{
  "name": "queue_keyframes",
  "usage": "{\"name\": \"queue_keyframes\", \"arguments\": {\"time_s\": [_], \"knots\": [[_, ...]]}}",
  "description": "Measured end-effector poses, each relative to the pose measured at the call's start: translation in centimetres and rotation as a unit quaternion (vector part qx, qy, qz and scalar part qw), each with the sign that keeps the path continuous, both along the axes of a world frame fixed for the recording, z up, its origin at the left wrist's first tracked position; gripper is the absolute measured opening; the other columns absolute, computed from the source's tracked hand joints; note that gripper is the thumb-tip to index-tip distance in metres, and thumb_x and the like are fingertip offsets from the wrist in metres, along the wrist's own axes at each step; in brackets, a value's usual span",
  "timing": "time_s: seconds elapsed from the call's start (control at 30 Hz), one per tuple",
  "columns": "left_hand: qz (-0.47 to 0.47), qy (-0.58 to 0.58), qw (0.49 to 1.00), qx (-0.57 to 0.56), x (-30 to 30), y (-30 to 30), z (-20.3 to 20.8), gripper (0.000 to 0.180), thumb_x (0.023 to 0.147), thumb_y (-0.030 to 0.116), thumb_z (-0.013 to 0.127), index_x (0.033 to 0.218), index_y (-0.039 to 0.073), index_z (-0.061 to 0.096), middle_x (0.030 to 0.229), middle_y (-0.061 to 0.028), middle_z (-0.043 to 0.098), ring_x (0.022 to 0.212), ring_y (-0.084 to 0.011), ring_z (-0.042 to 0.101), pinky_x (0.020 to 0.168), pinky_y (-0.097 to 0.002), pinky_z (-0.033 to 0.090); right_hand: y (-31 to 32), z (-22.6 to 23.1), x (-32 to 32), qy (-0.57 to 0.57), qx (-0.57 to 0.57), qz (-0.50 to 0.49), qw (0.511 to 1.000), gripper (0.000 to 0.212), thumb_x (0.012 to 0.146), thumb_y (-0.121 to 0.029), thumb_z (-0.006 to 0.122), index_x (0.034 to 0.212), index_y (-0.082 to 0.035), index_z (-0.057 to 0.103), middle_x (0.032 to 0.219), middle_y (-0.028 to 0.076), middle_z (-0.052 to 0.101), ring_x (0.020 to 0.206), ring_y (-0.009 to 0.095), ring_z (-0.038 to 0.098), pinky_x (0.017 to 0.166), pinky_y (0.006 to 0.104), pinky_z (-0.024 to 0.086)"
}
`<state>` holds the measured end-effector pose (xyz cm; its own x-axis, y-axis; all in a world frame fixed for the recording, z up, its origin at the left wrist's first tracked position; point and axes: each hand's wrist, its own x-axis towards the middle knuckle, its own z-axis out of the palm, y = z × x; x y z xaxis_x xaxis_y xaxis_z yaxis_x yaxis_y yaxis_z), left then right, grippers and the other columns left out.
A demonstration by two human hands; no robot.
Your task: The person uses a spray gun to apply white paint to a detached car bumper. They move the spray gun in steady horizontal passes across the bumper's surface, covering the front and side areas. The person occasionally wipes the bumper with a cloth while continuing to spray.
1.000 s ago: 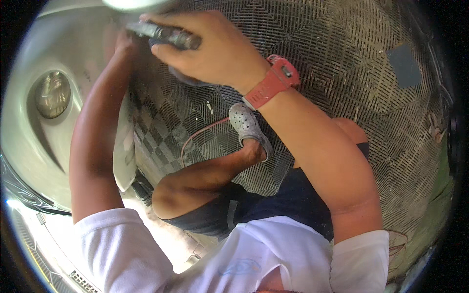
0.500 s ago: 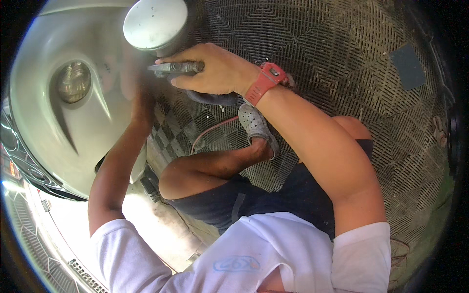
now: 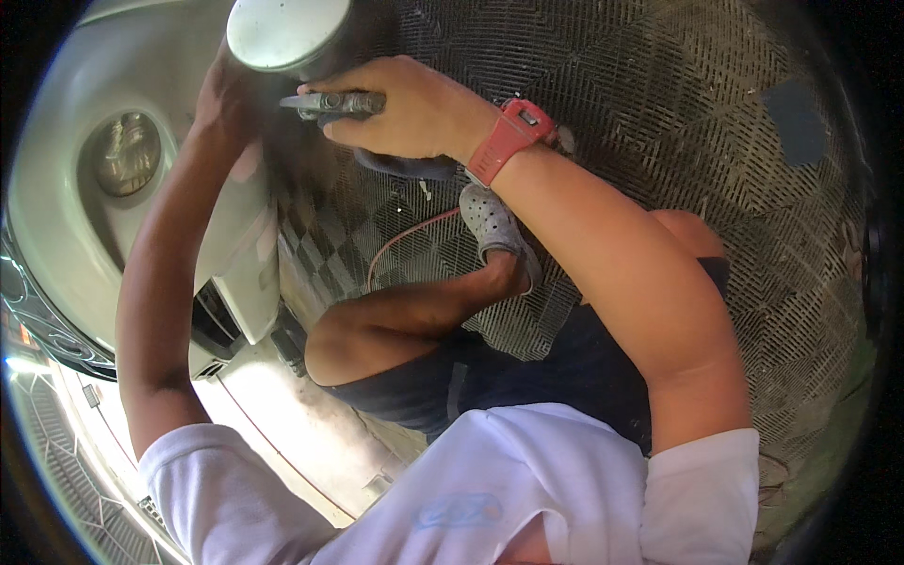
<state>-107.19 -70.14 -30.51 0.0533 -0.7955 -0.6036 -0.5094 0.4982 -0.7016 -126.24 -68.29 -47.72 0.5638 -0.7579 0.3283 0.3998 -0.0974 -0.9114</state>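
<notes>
My right hand (image 3: 414, 108), with a red watch at its wrist, is wrapped round a paint spray gun (image 3: 334, 104). A pale round-lidded cup (image 3: 287, 33) sits on top of the gun, whose nozzle end points left toward a silver-grey car bumper (image 3: 66, 85). Close beside the bumper, my left hand (image 3: 226, 104) reaches up behind the cup. Its fingers are hidden by the cup and blurred, so their grip does not show. A round lamp (image 3: 127, 153) is set in the bumper, left of my left forearm.
Dark ribbed floor tiles (image 3: 640, 122) spread under me. A thin red hose (image 3: 410, 235) runs by my grey clog (image 3: 488, 224). A dark square sheet (image 3: 793, 121) lies far right. A dark blue-grey rounded thing (image 3: 405, 165) shows below my right hand.
My left hand has moved up and left along the bumper, partly behind the cup. The right hand and spray gun have shifted slightly up and left.
</notes>
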Motion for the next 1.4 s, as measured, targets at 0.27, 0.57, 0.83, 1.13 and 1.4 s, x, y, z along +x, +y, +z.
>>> {"name": "queue_keyframes", "arguments": {"time_s": [0.27, 0.57, 0.83, 1.13, 1.4], "knots": [[0.394, 0.234, 0.874, -0.163, 8.4, 6.2, -4.3, 0.033, 0.104, 0.016, 0.071, 0.136, 0.008, 0.075, 0.143, -0.0113, 0.072, 0.131, -0.0232, 0.068, 0.109, -0.0426, 0.053, 0.5, 0.1, 0.8, -0.013, 0.001, 0.01, 1.0, 0.05, 0.089, -0.038, 0.079, 0.134, -0.016, 0.081, 0.12, 0.021, 0.08, 0.113, 0.042, 0.076, 0.103, 0.0471, 0.06], [0.259, 0.016, 0.964, 0.05, 6.2, 18.9, -4.4, 0.037, 0.103, 0.028, 0.072, 0.136, 0.011, 0.073, 0.143, -0.0163, 0.07, 0.137, -0.0299, 0.064, 0.114, -0.0477, 0.048, 3.5, 0.6, 2.5, -0.015, -0.035, 0.107, 0.994, 0.049, 0.09, -0.036, 0.079, 0.135, -0.017, 0.081, 0.114, 0.02, 0.081, 0.104, 0.042, 0.077, 0.094, 0.0487, 0.062], [0.496, 0.225, 0.825, -0.15, 5.7, 23.1, -5.7, 0.05, 0.103, 0.032, 0.074, 0.146, 0.009, 0.065, 0.153, -0.0193, 0.064, 0.144, -0.0353, 0.059, 0.123, -0.0513, 0.044, 7.0, -0.3, 5.1, 0.022, -0.211, 0.104, 0.972, 0.043, 0.096, -0.039, 0.07, 0.134, -0.019, 0.079, 0.121, 0.023, 0.077, 0.111, 0.043, 0.074, 0.096, 0.0543, 0.06], [0.536, 0.516, 0.583, -0.328, 7.5, 22.5, -8.1, 0.065, 0.103, 0.034, 0.075, 0.156, 0.005, 0.05, 0.162, -0.02, 0.053, 0.152, -0.0345, 0.05, 0.127, -0.0489, 0.038, 8.0, -1.5, 7.7, 0.058, -0.327, 0.081, 0.94, 0.034, 0.094, -0.033, 0.076, 0.119, -0.011, 0.079, 0.125, 0.015, 0.071, 0.112, 0.036, 0.072, 0.093, 0.0504, 0.062], [0.519, 0.585, 0.514, -0.353, 8.1, 20.6, -10.5, 0.081, 0.103, 0.035, 0.075, 0.165, 0.002, 0.036, 0.17, -0.0206, 0.044, 0.158, -0.0338, 0.042, 0.131, -0.0467, 0.034, 5.1, -2.4, 7.5, 0.073, -0.299, 0.075, 0.948, 0.032, 0.098, -0.032, 0.073, 0.121, -0.011, 0.078, 0.126, 0.021, 0.072, 0.115, 0.041, 0.073, 0.094, 0.0521, 0.062]]}}
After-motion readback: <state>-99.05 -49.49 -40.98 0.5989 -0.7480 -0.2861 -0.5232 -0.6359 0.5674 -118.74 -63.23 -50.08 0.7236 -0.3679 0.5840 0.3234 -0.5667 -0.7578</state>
